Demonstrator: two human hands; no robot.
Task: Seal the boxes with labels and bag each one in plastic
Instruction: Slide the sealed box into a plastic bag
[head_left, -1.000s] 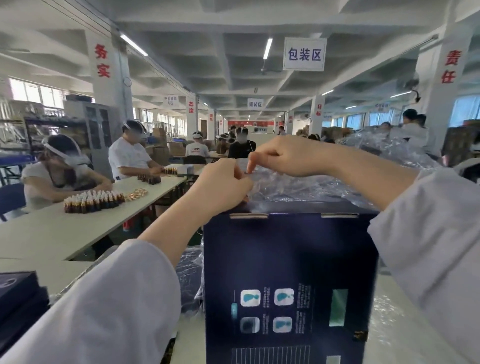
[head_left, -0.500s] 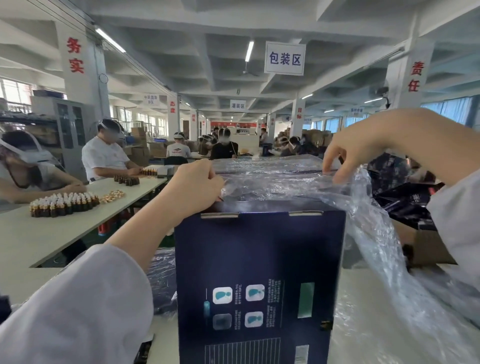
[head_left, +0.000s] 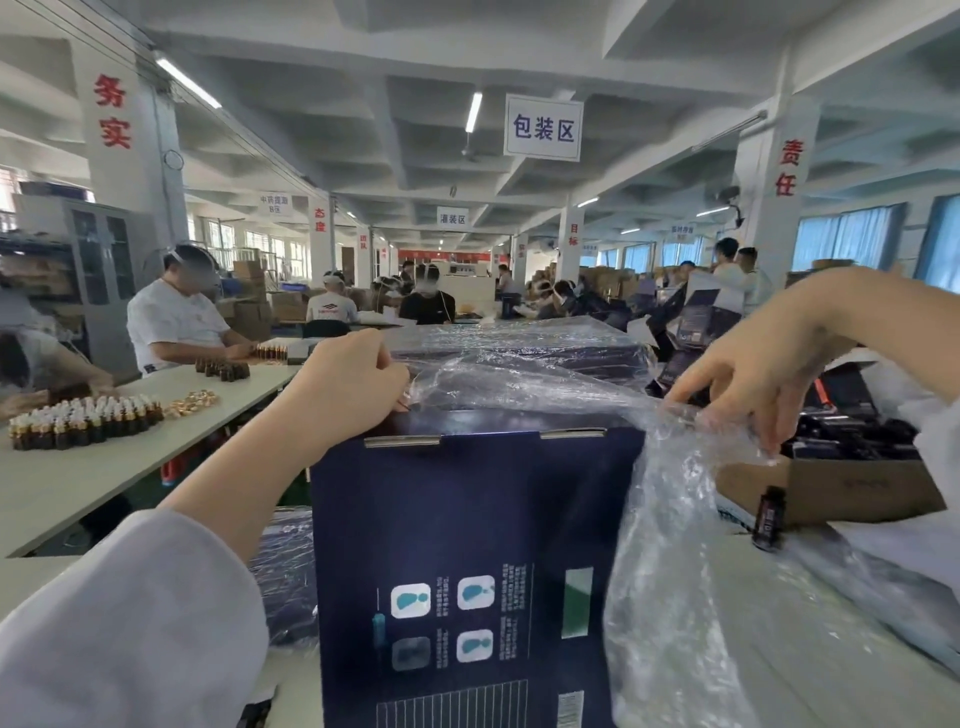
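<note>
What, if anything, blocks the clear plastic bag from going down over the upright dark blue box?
Nothing visible does. The left hand pinches the clear plastic bag at the top left corner of the upright dark blue cardboard box, and the right hand grips it off the box's right side.

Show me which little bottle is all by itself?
The dark bottle beside the cardboard box on the right; the other bottles crowd together on the left table.

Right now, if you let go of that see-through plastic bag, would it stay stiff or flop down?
Probably flop: the plastic bag sags in crumpled folds below where the right hand pinches it. It looks very light, since fingertips alone seem to hold it up. It may be a bit slippery, judging by its shiny surface.
</note>
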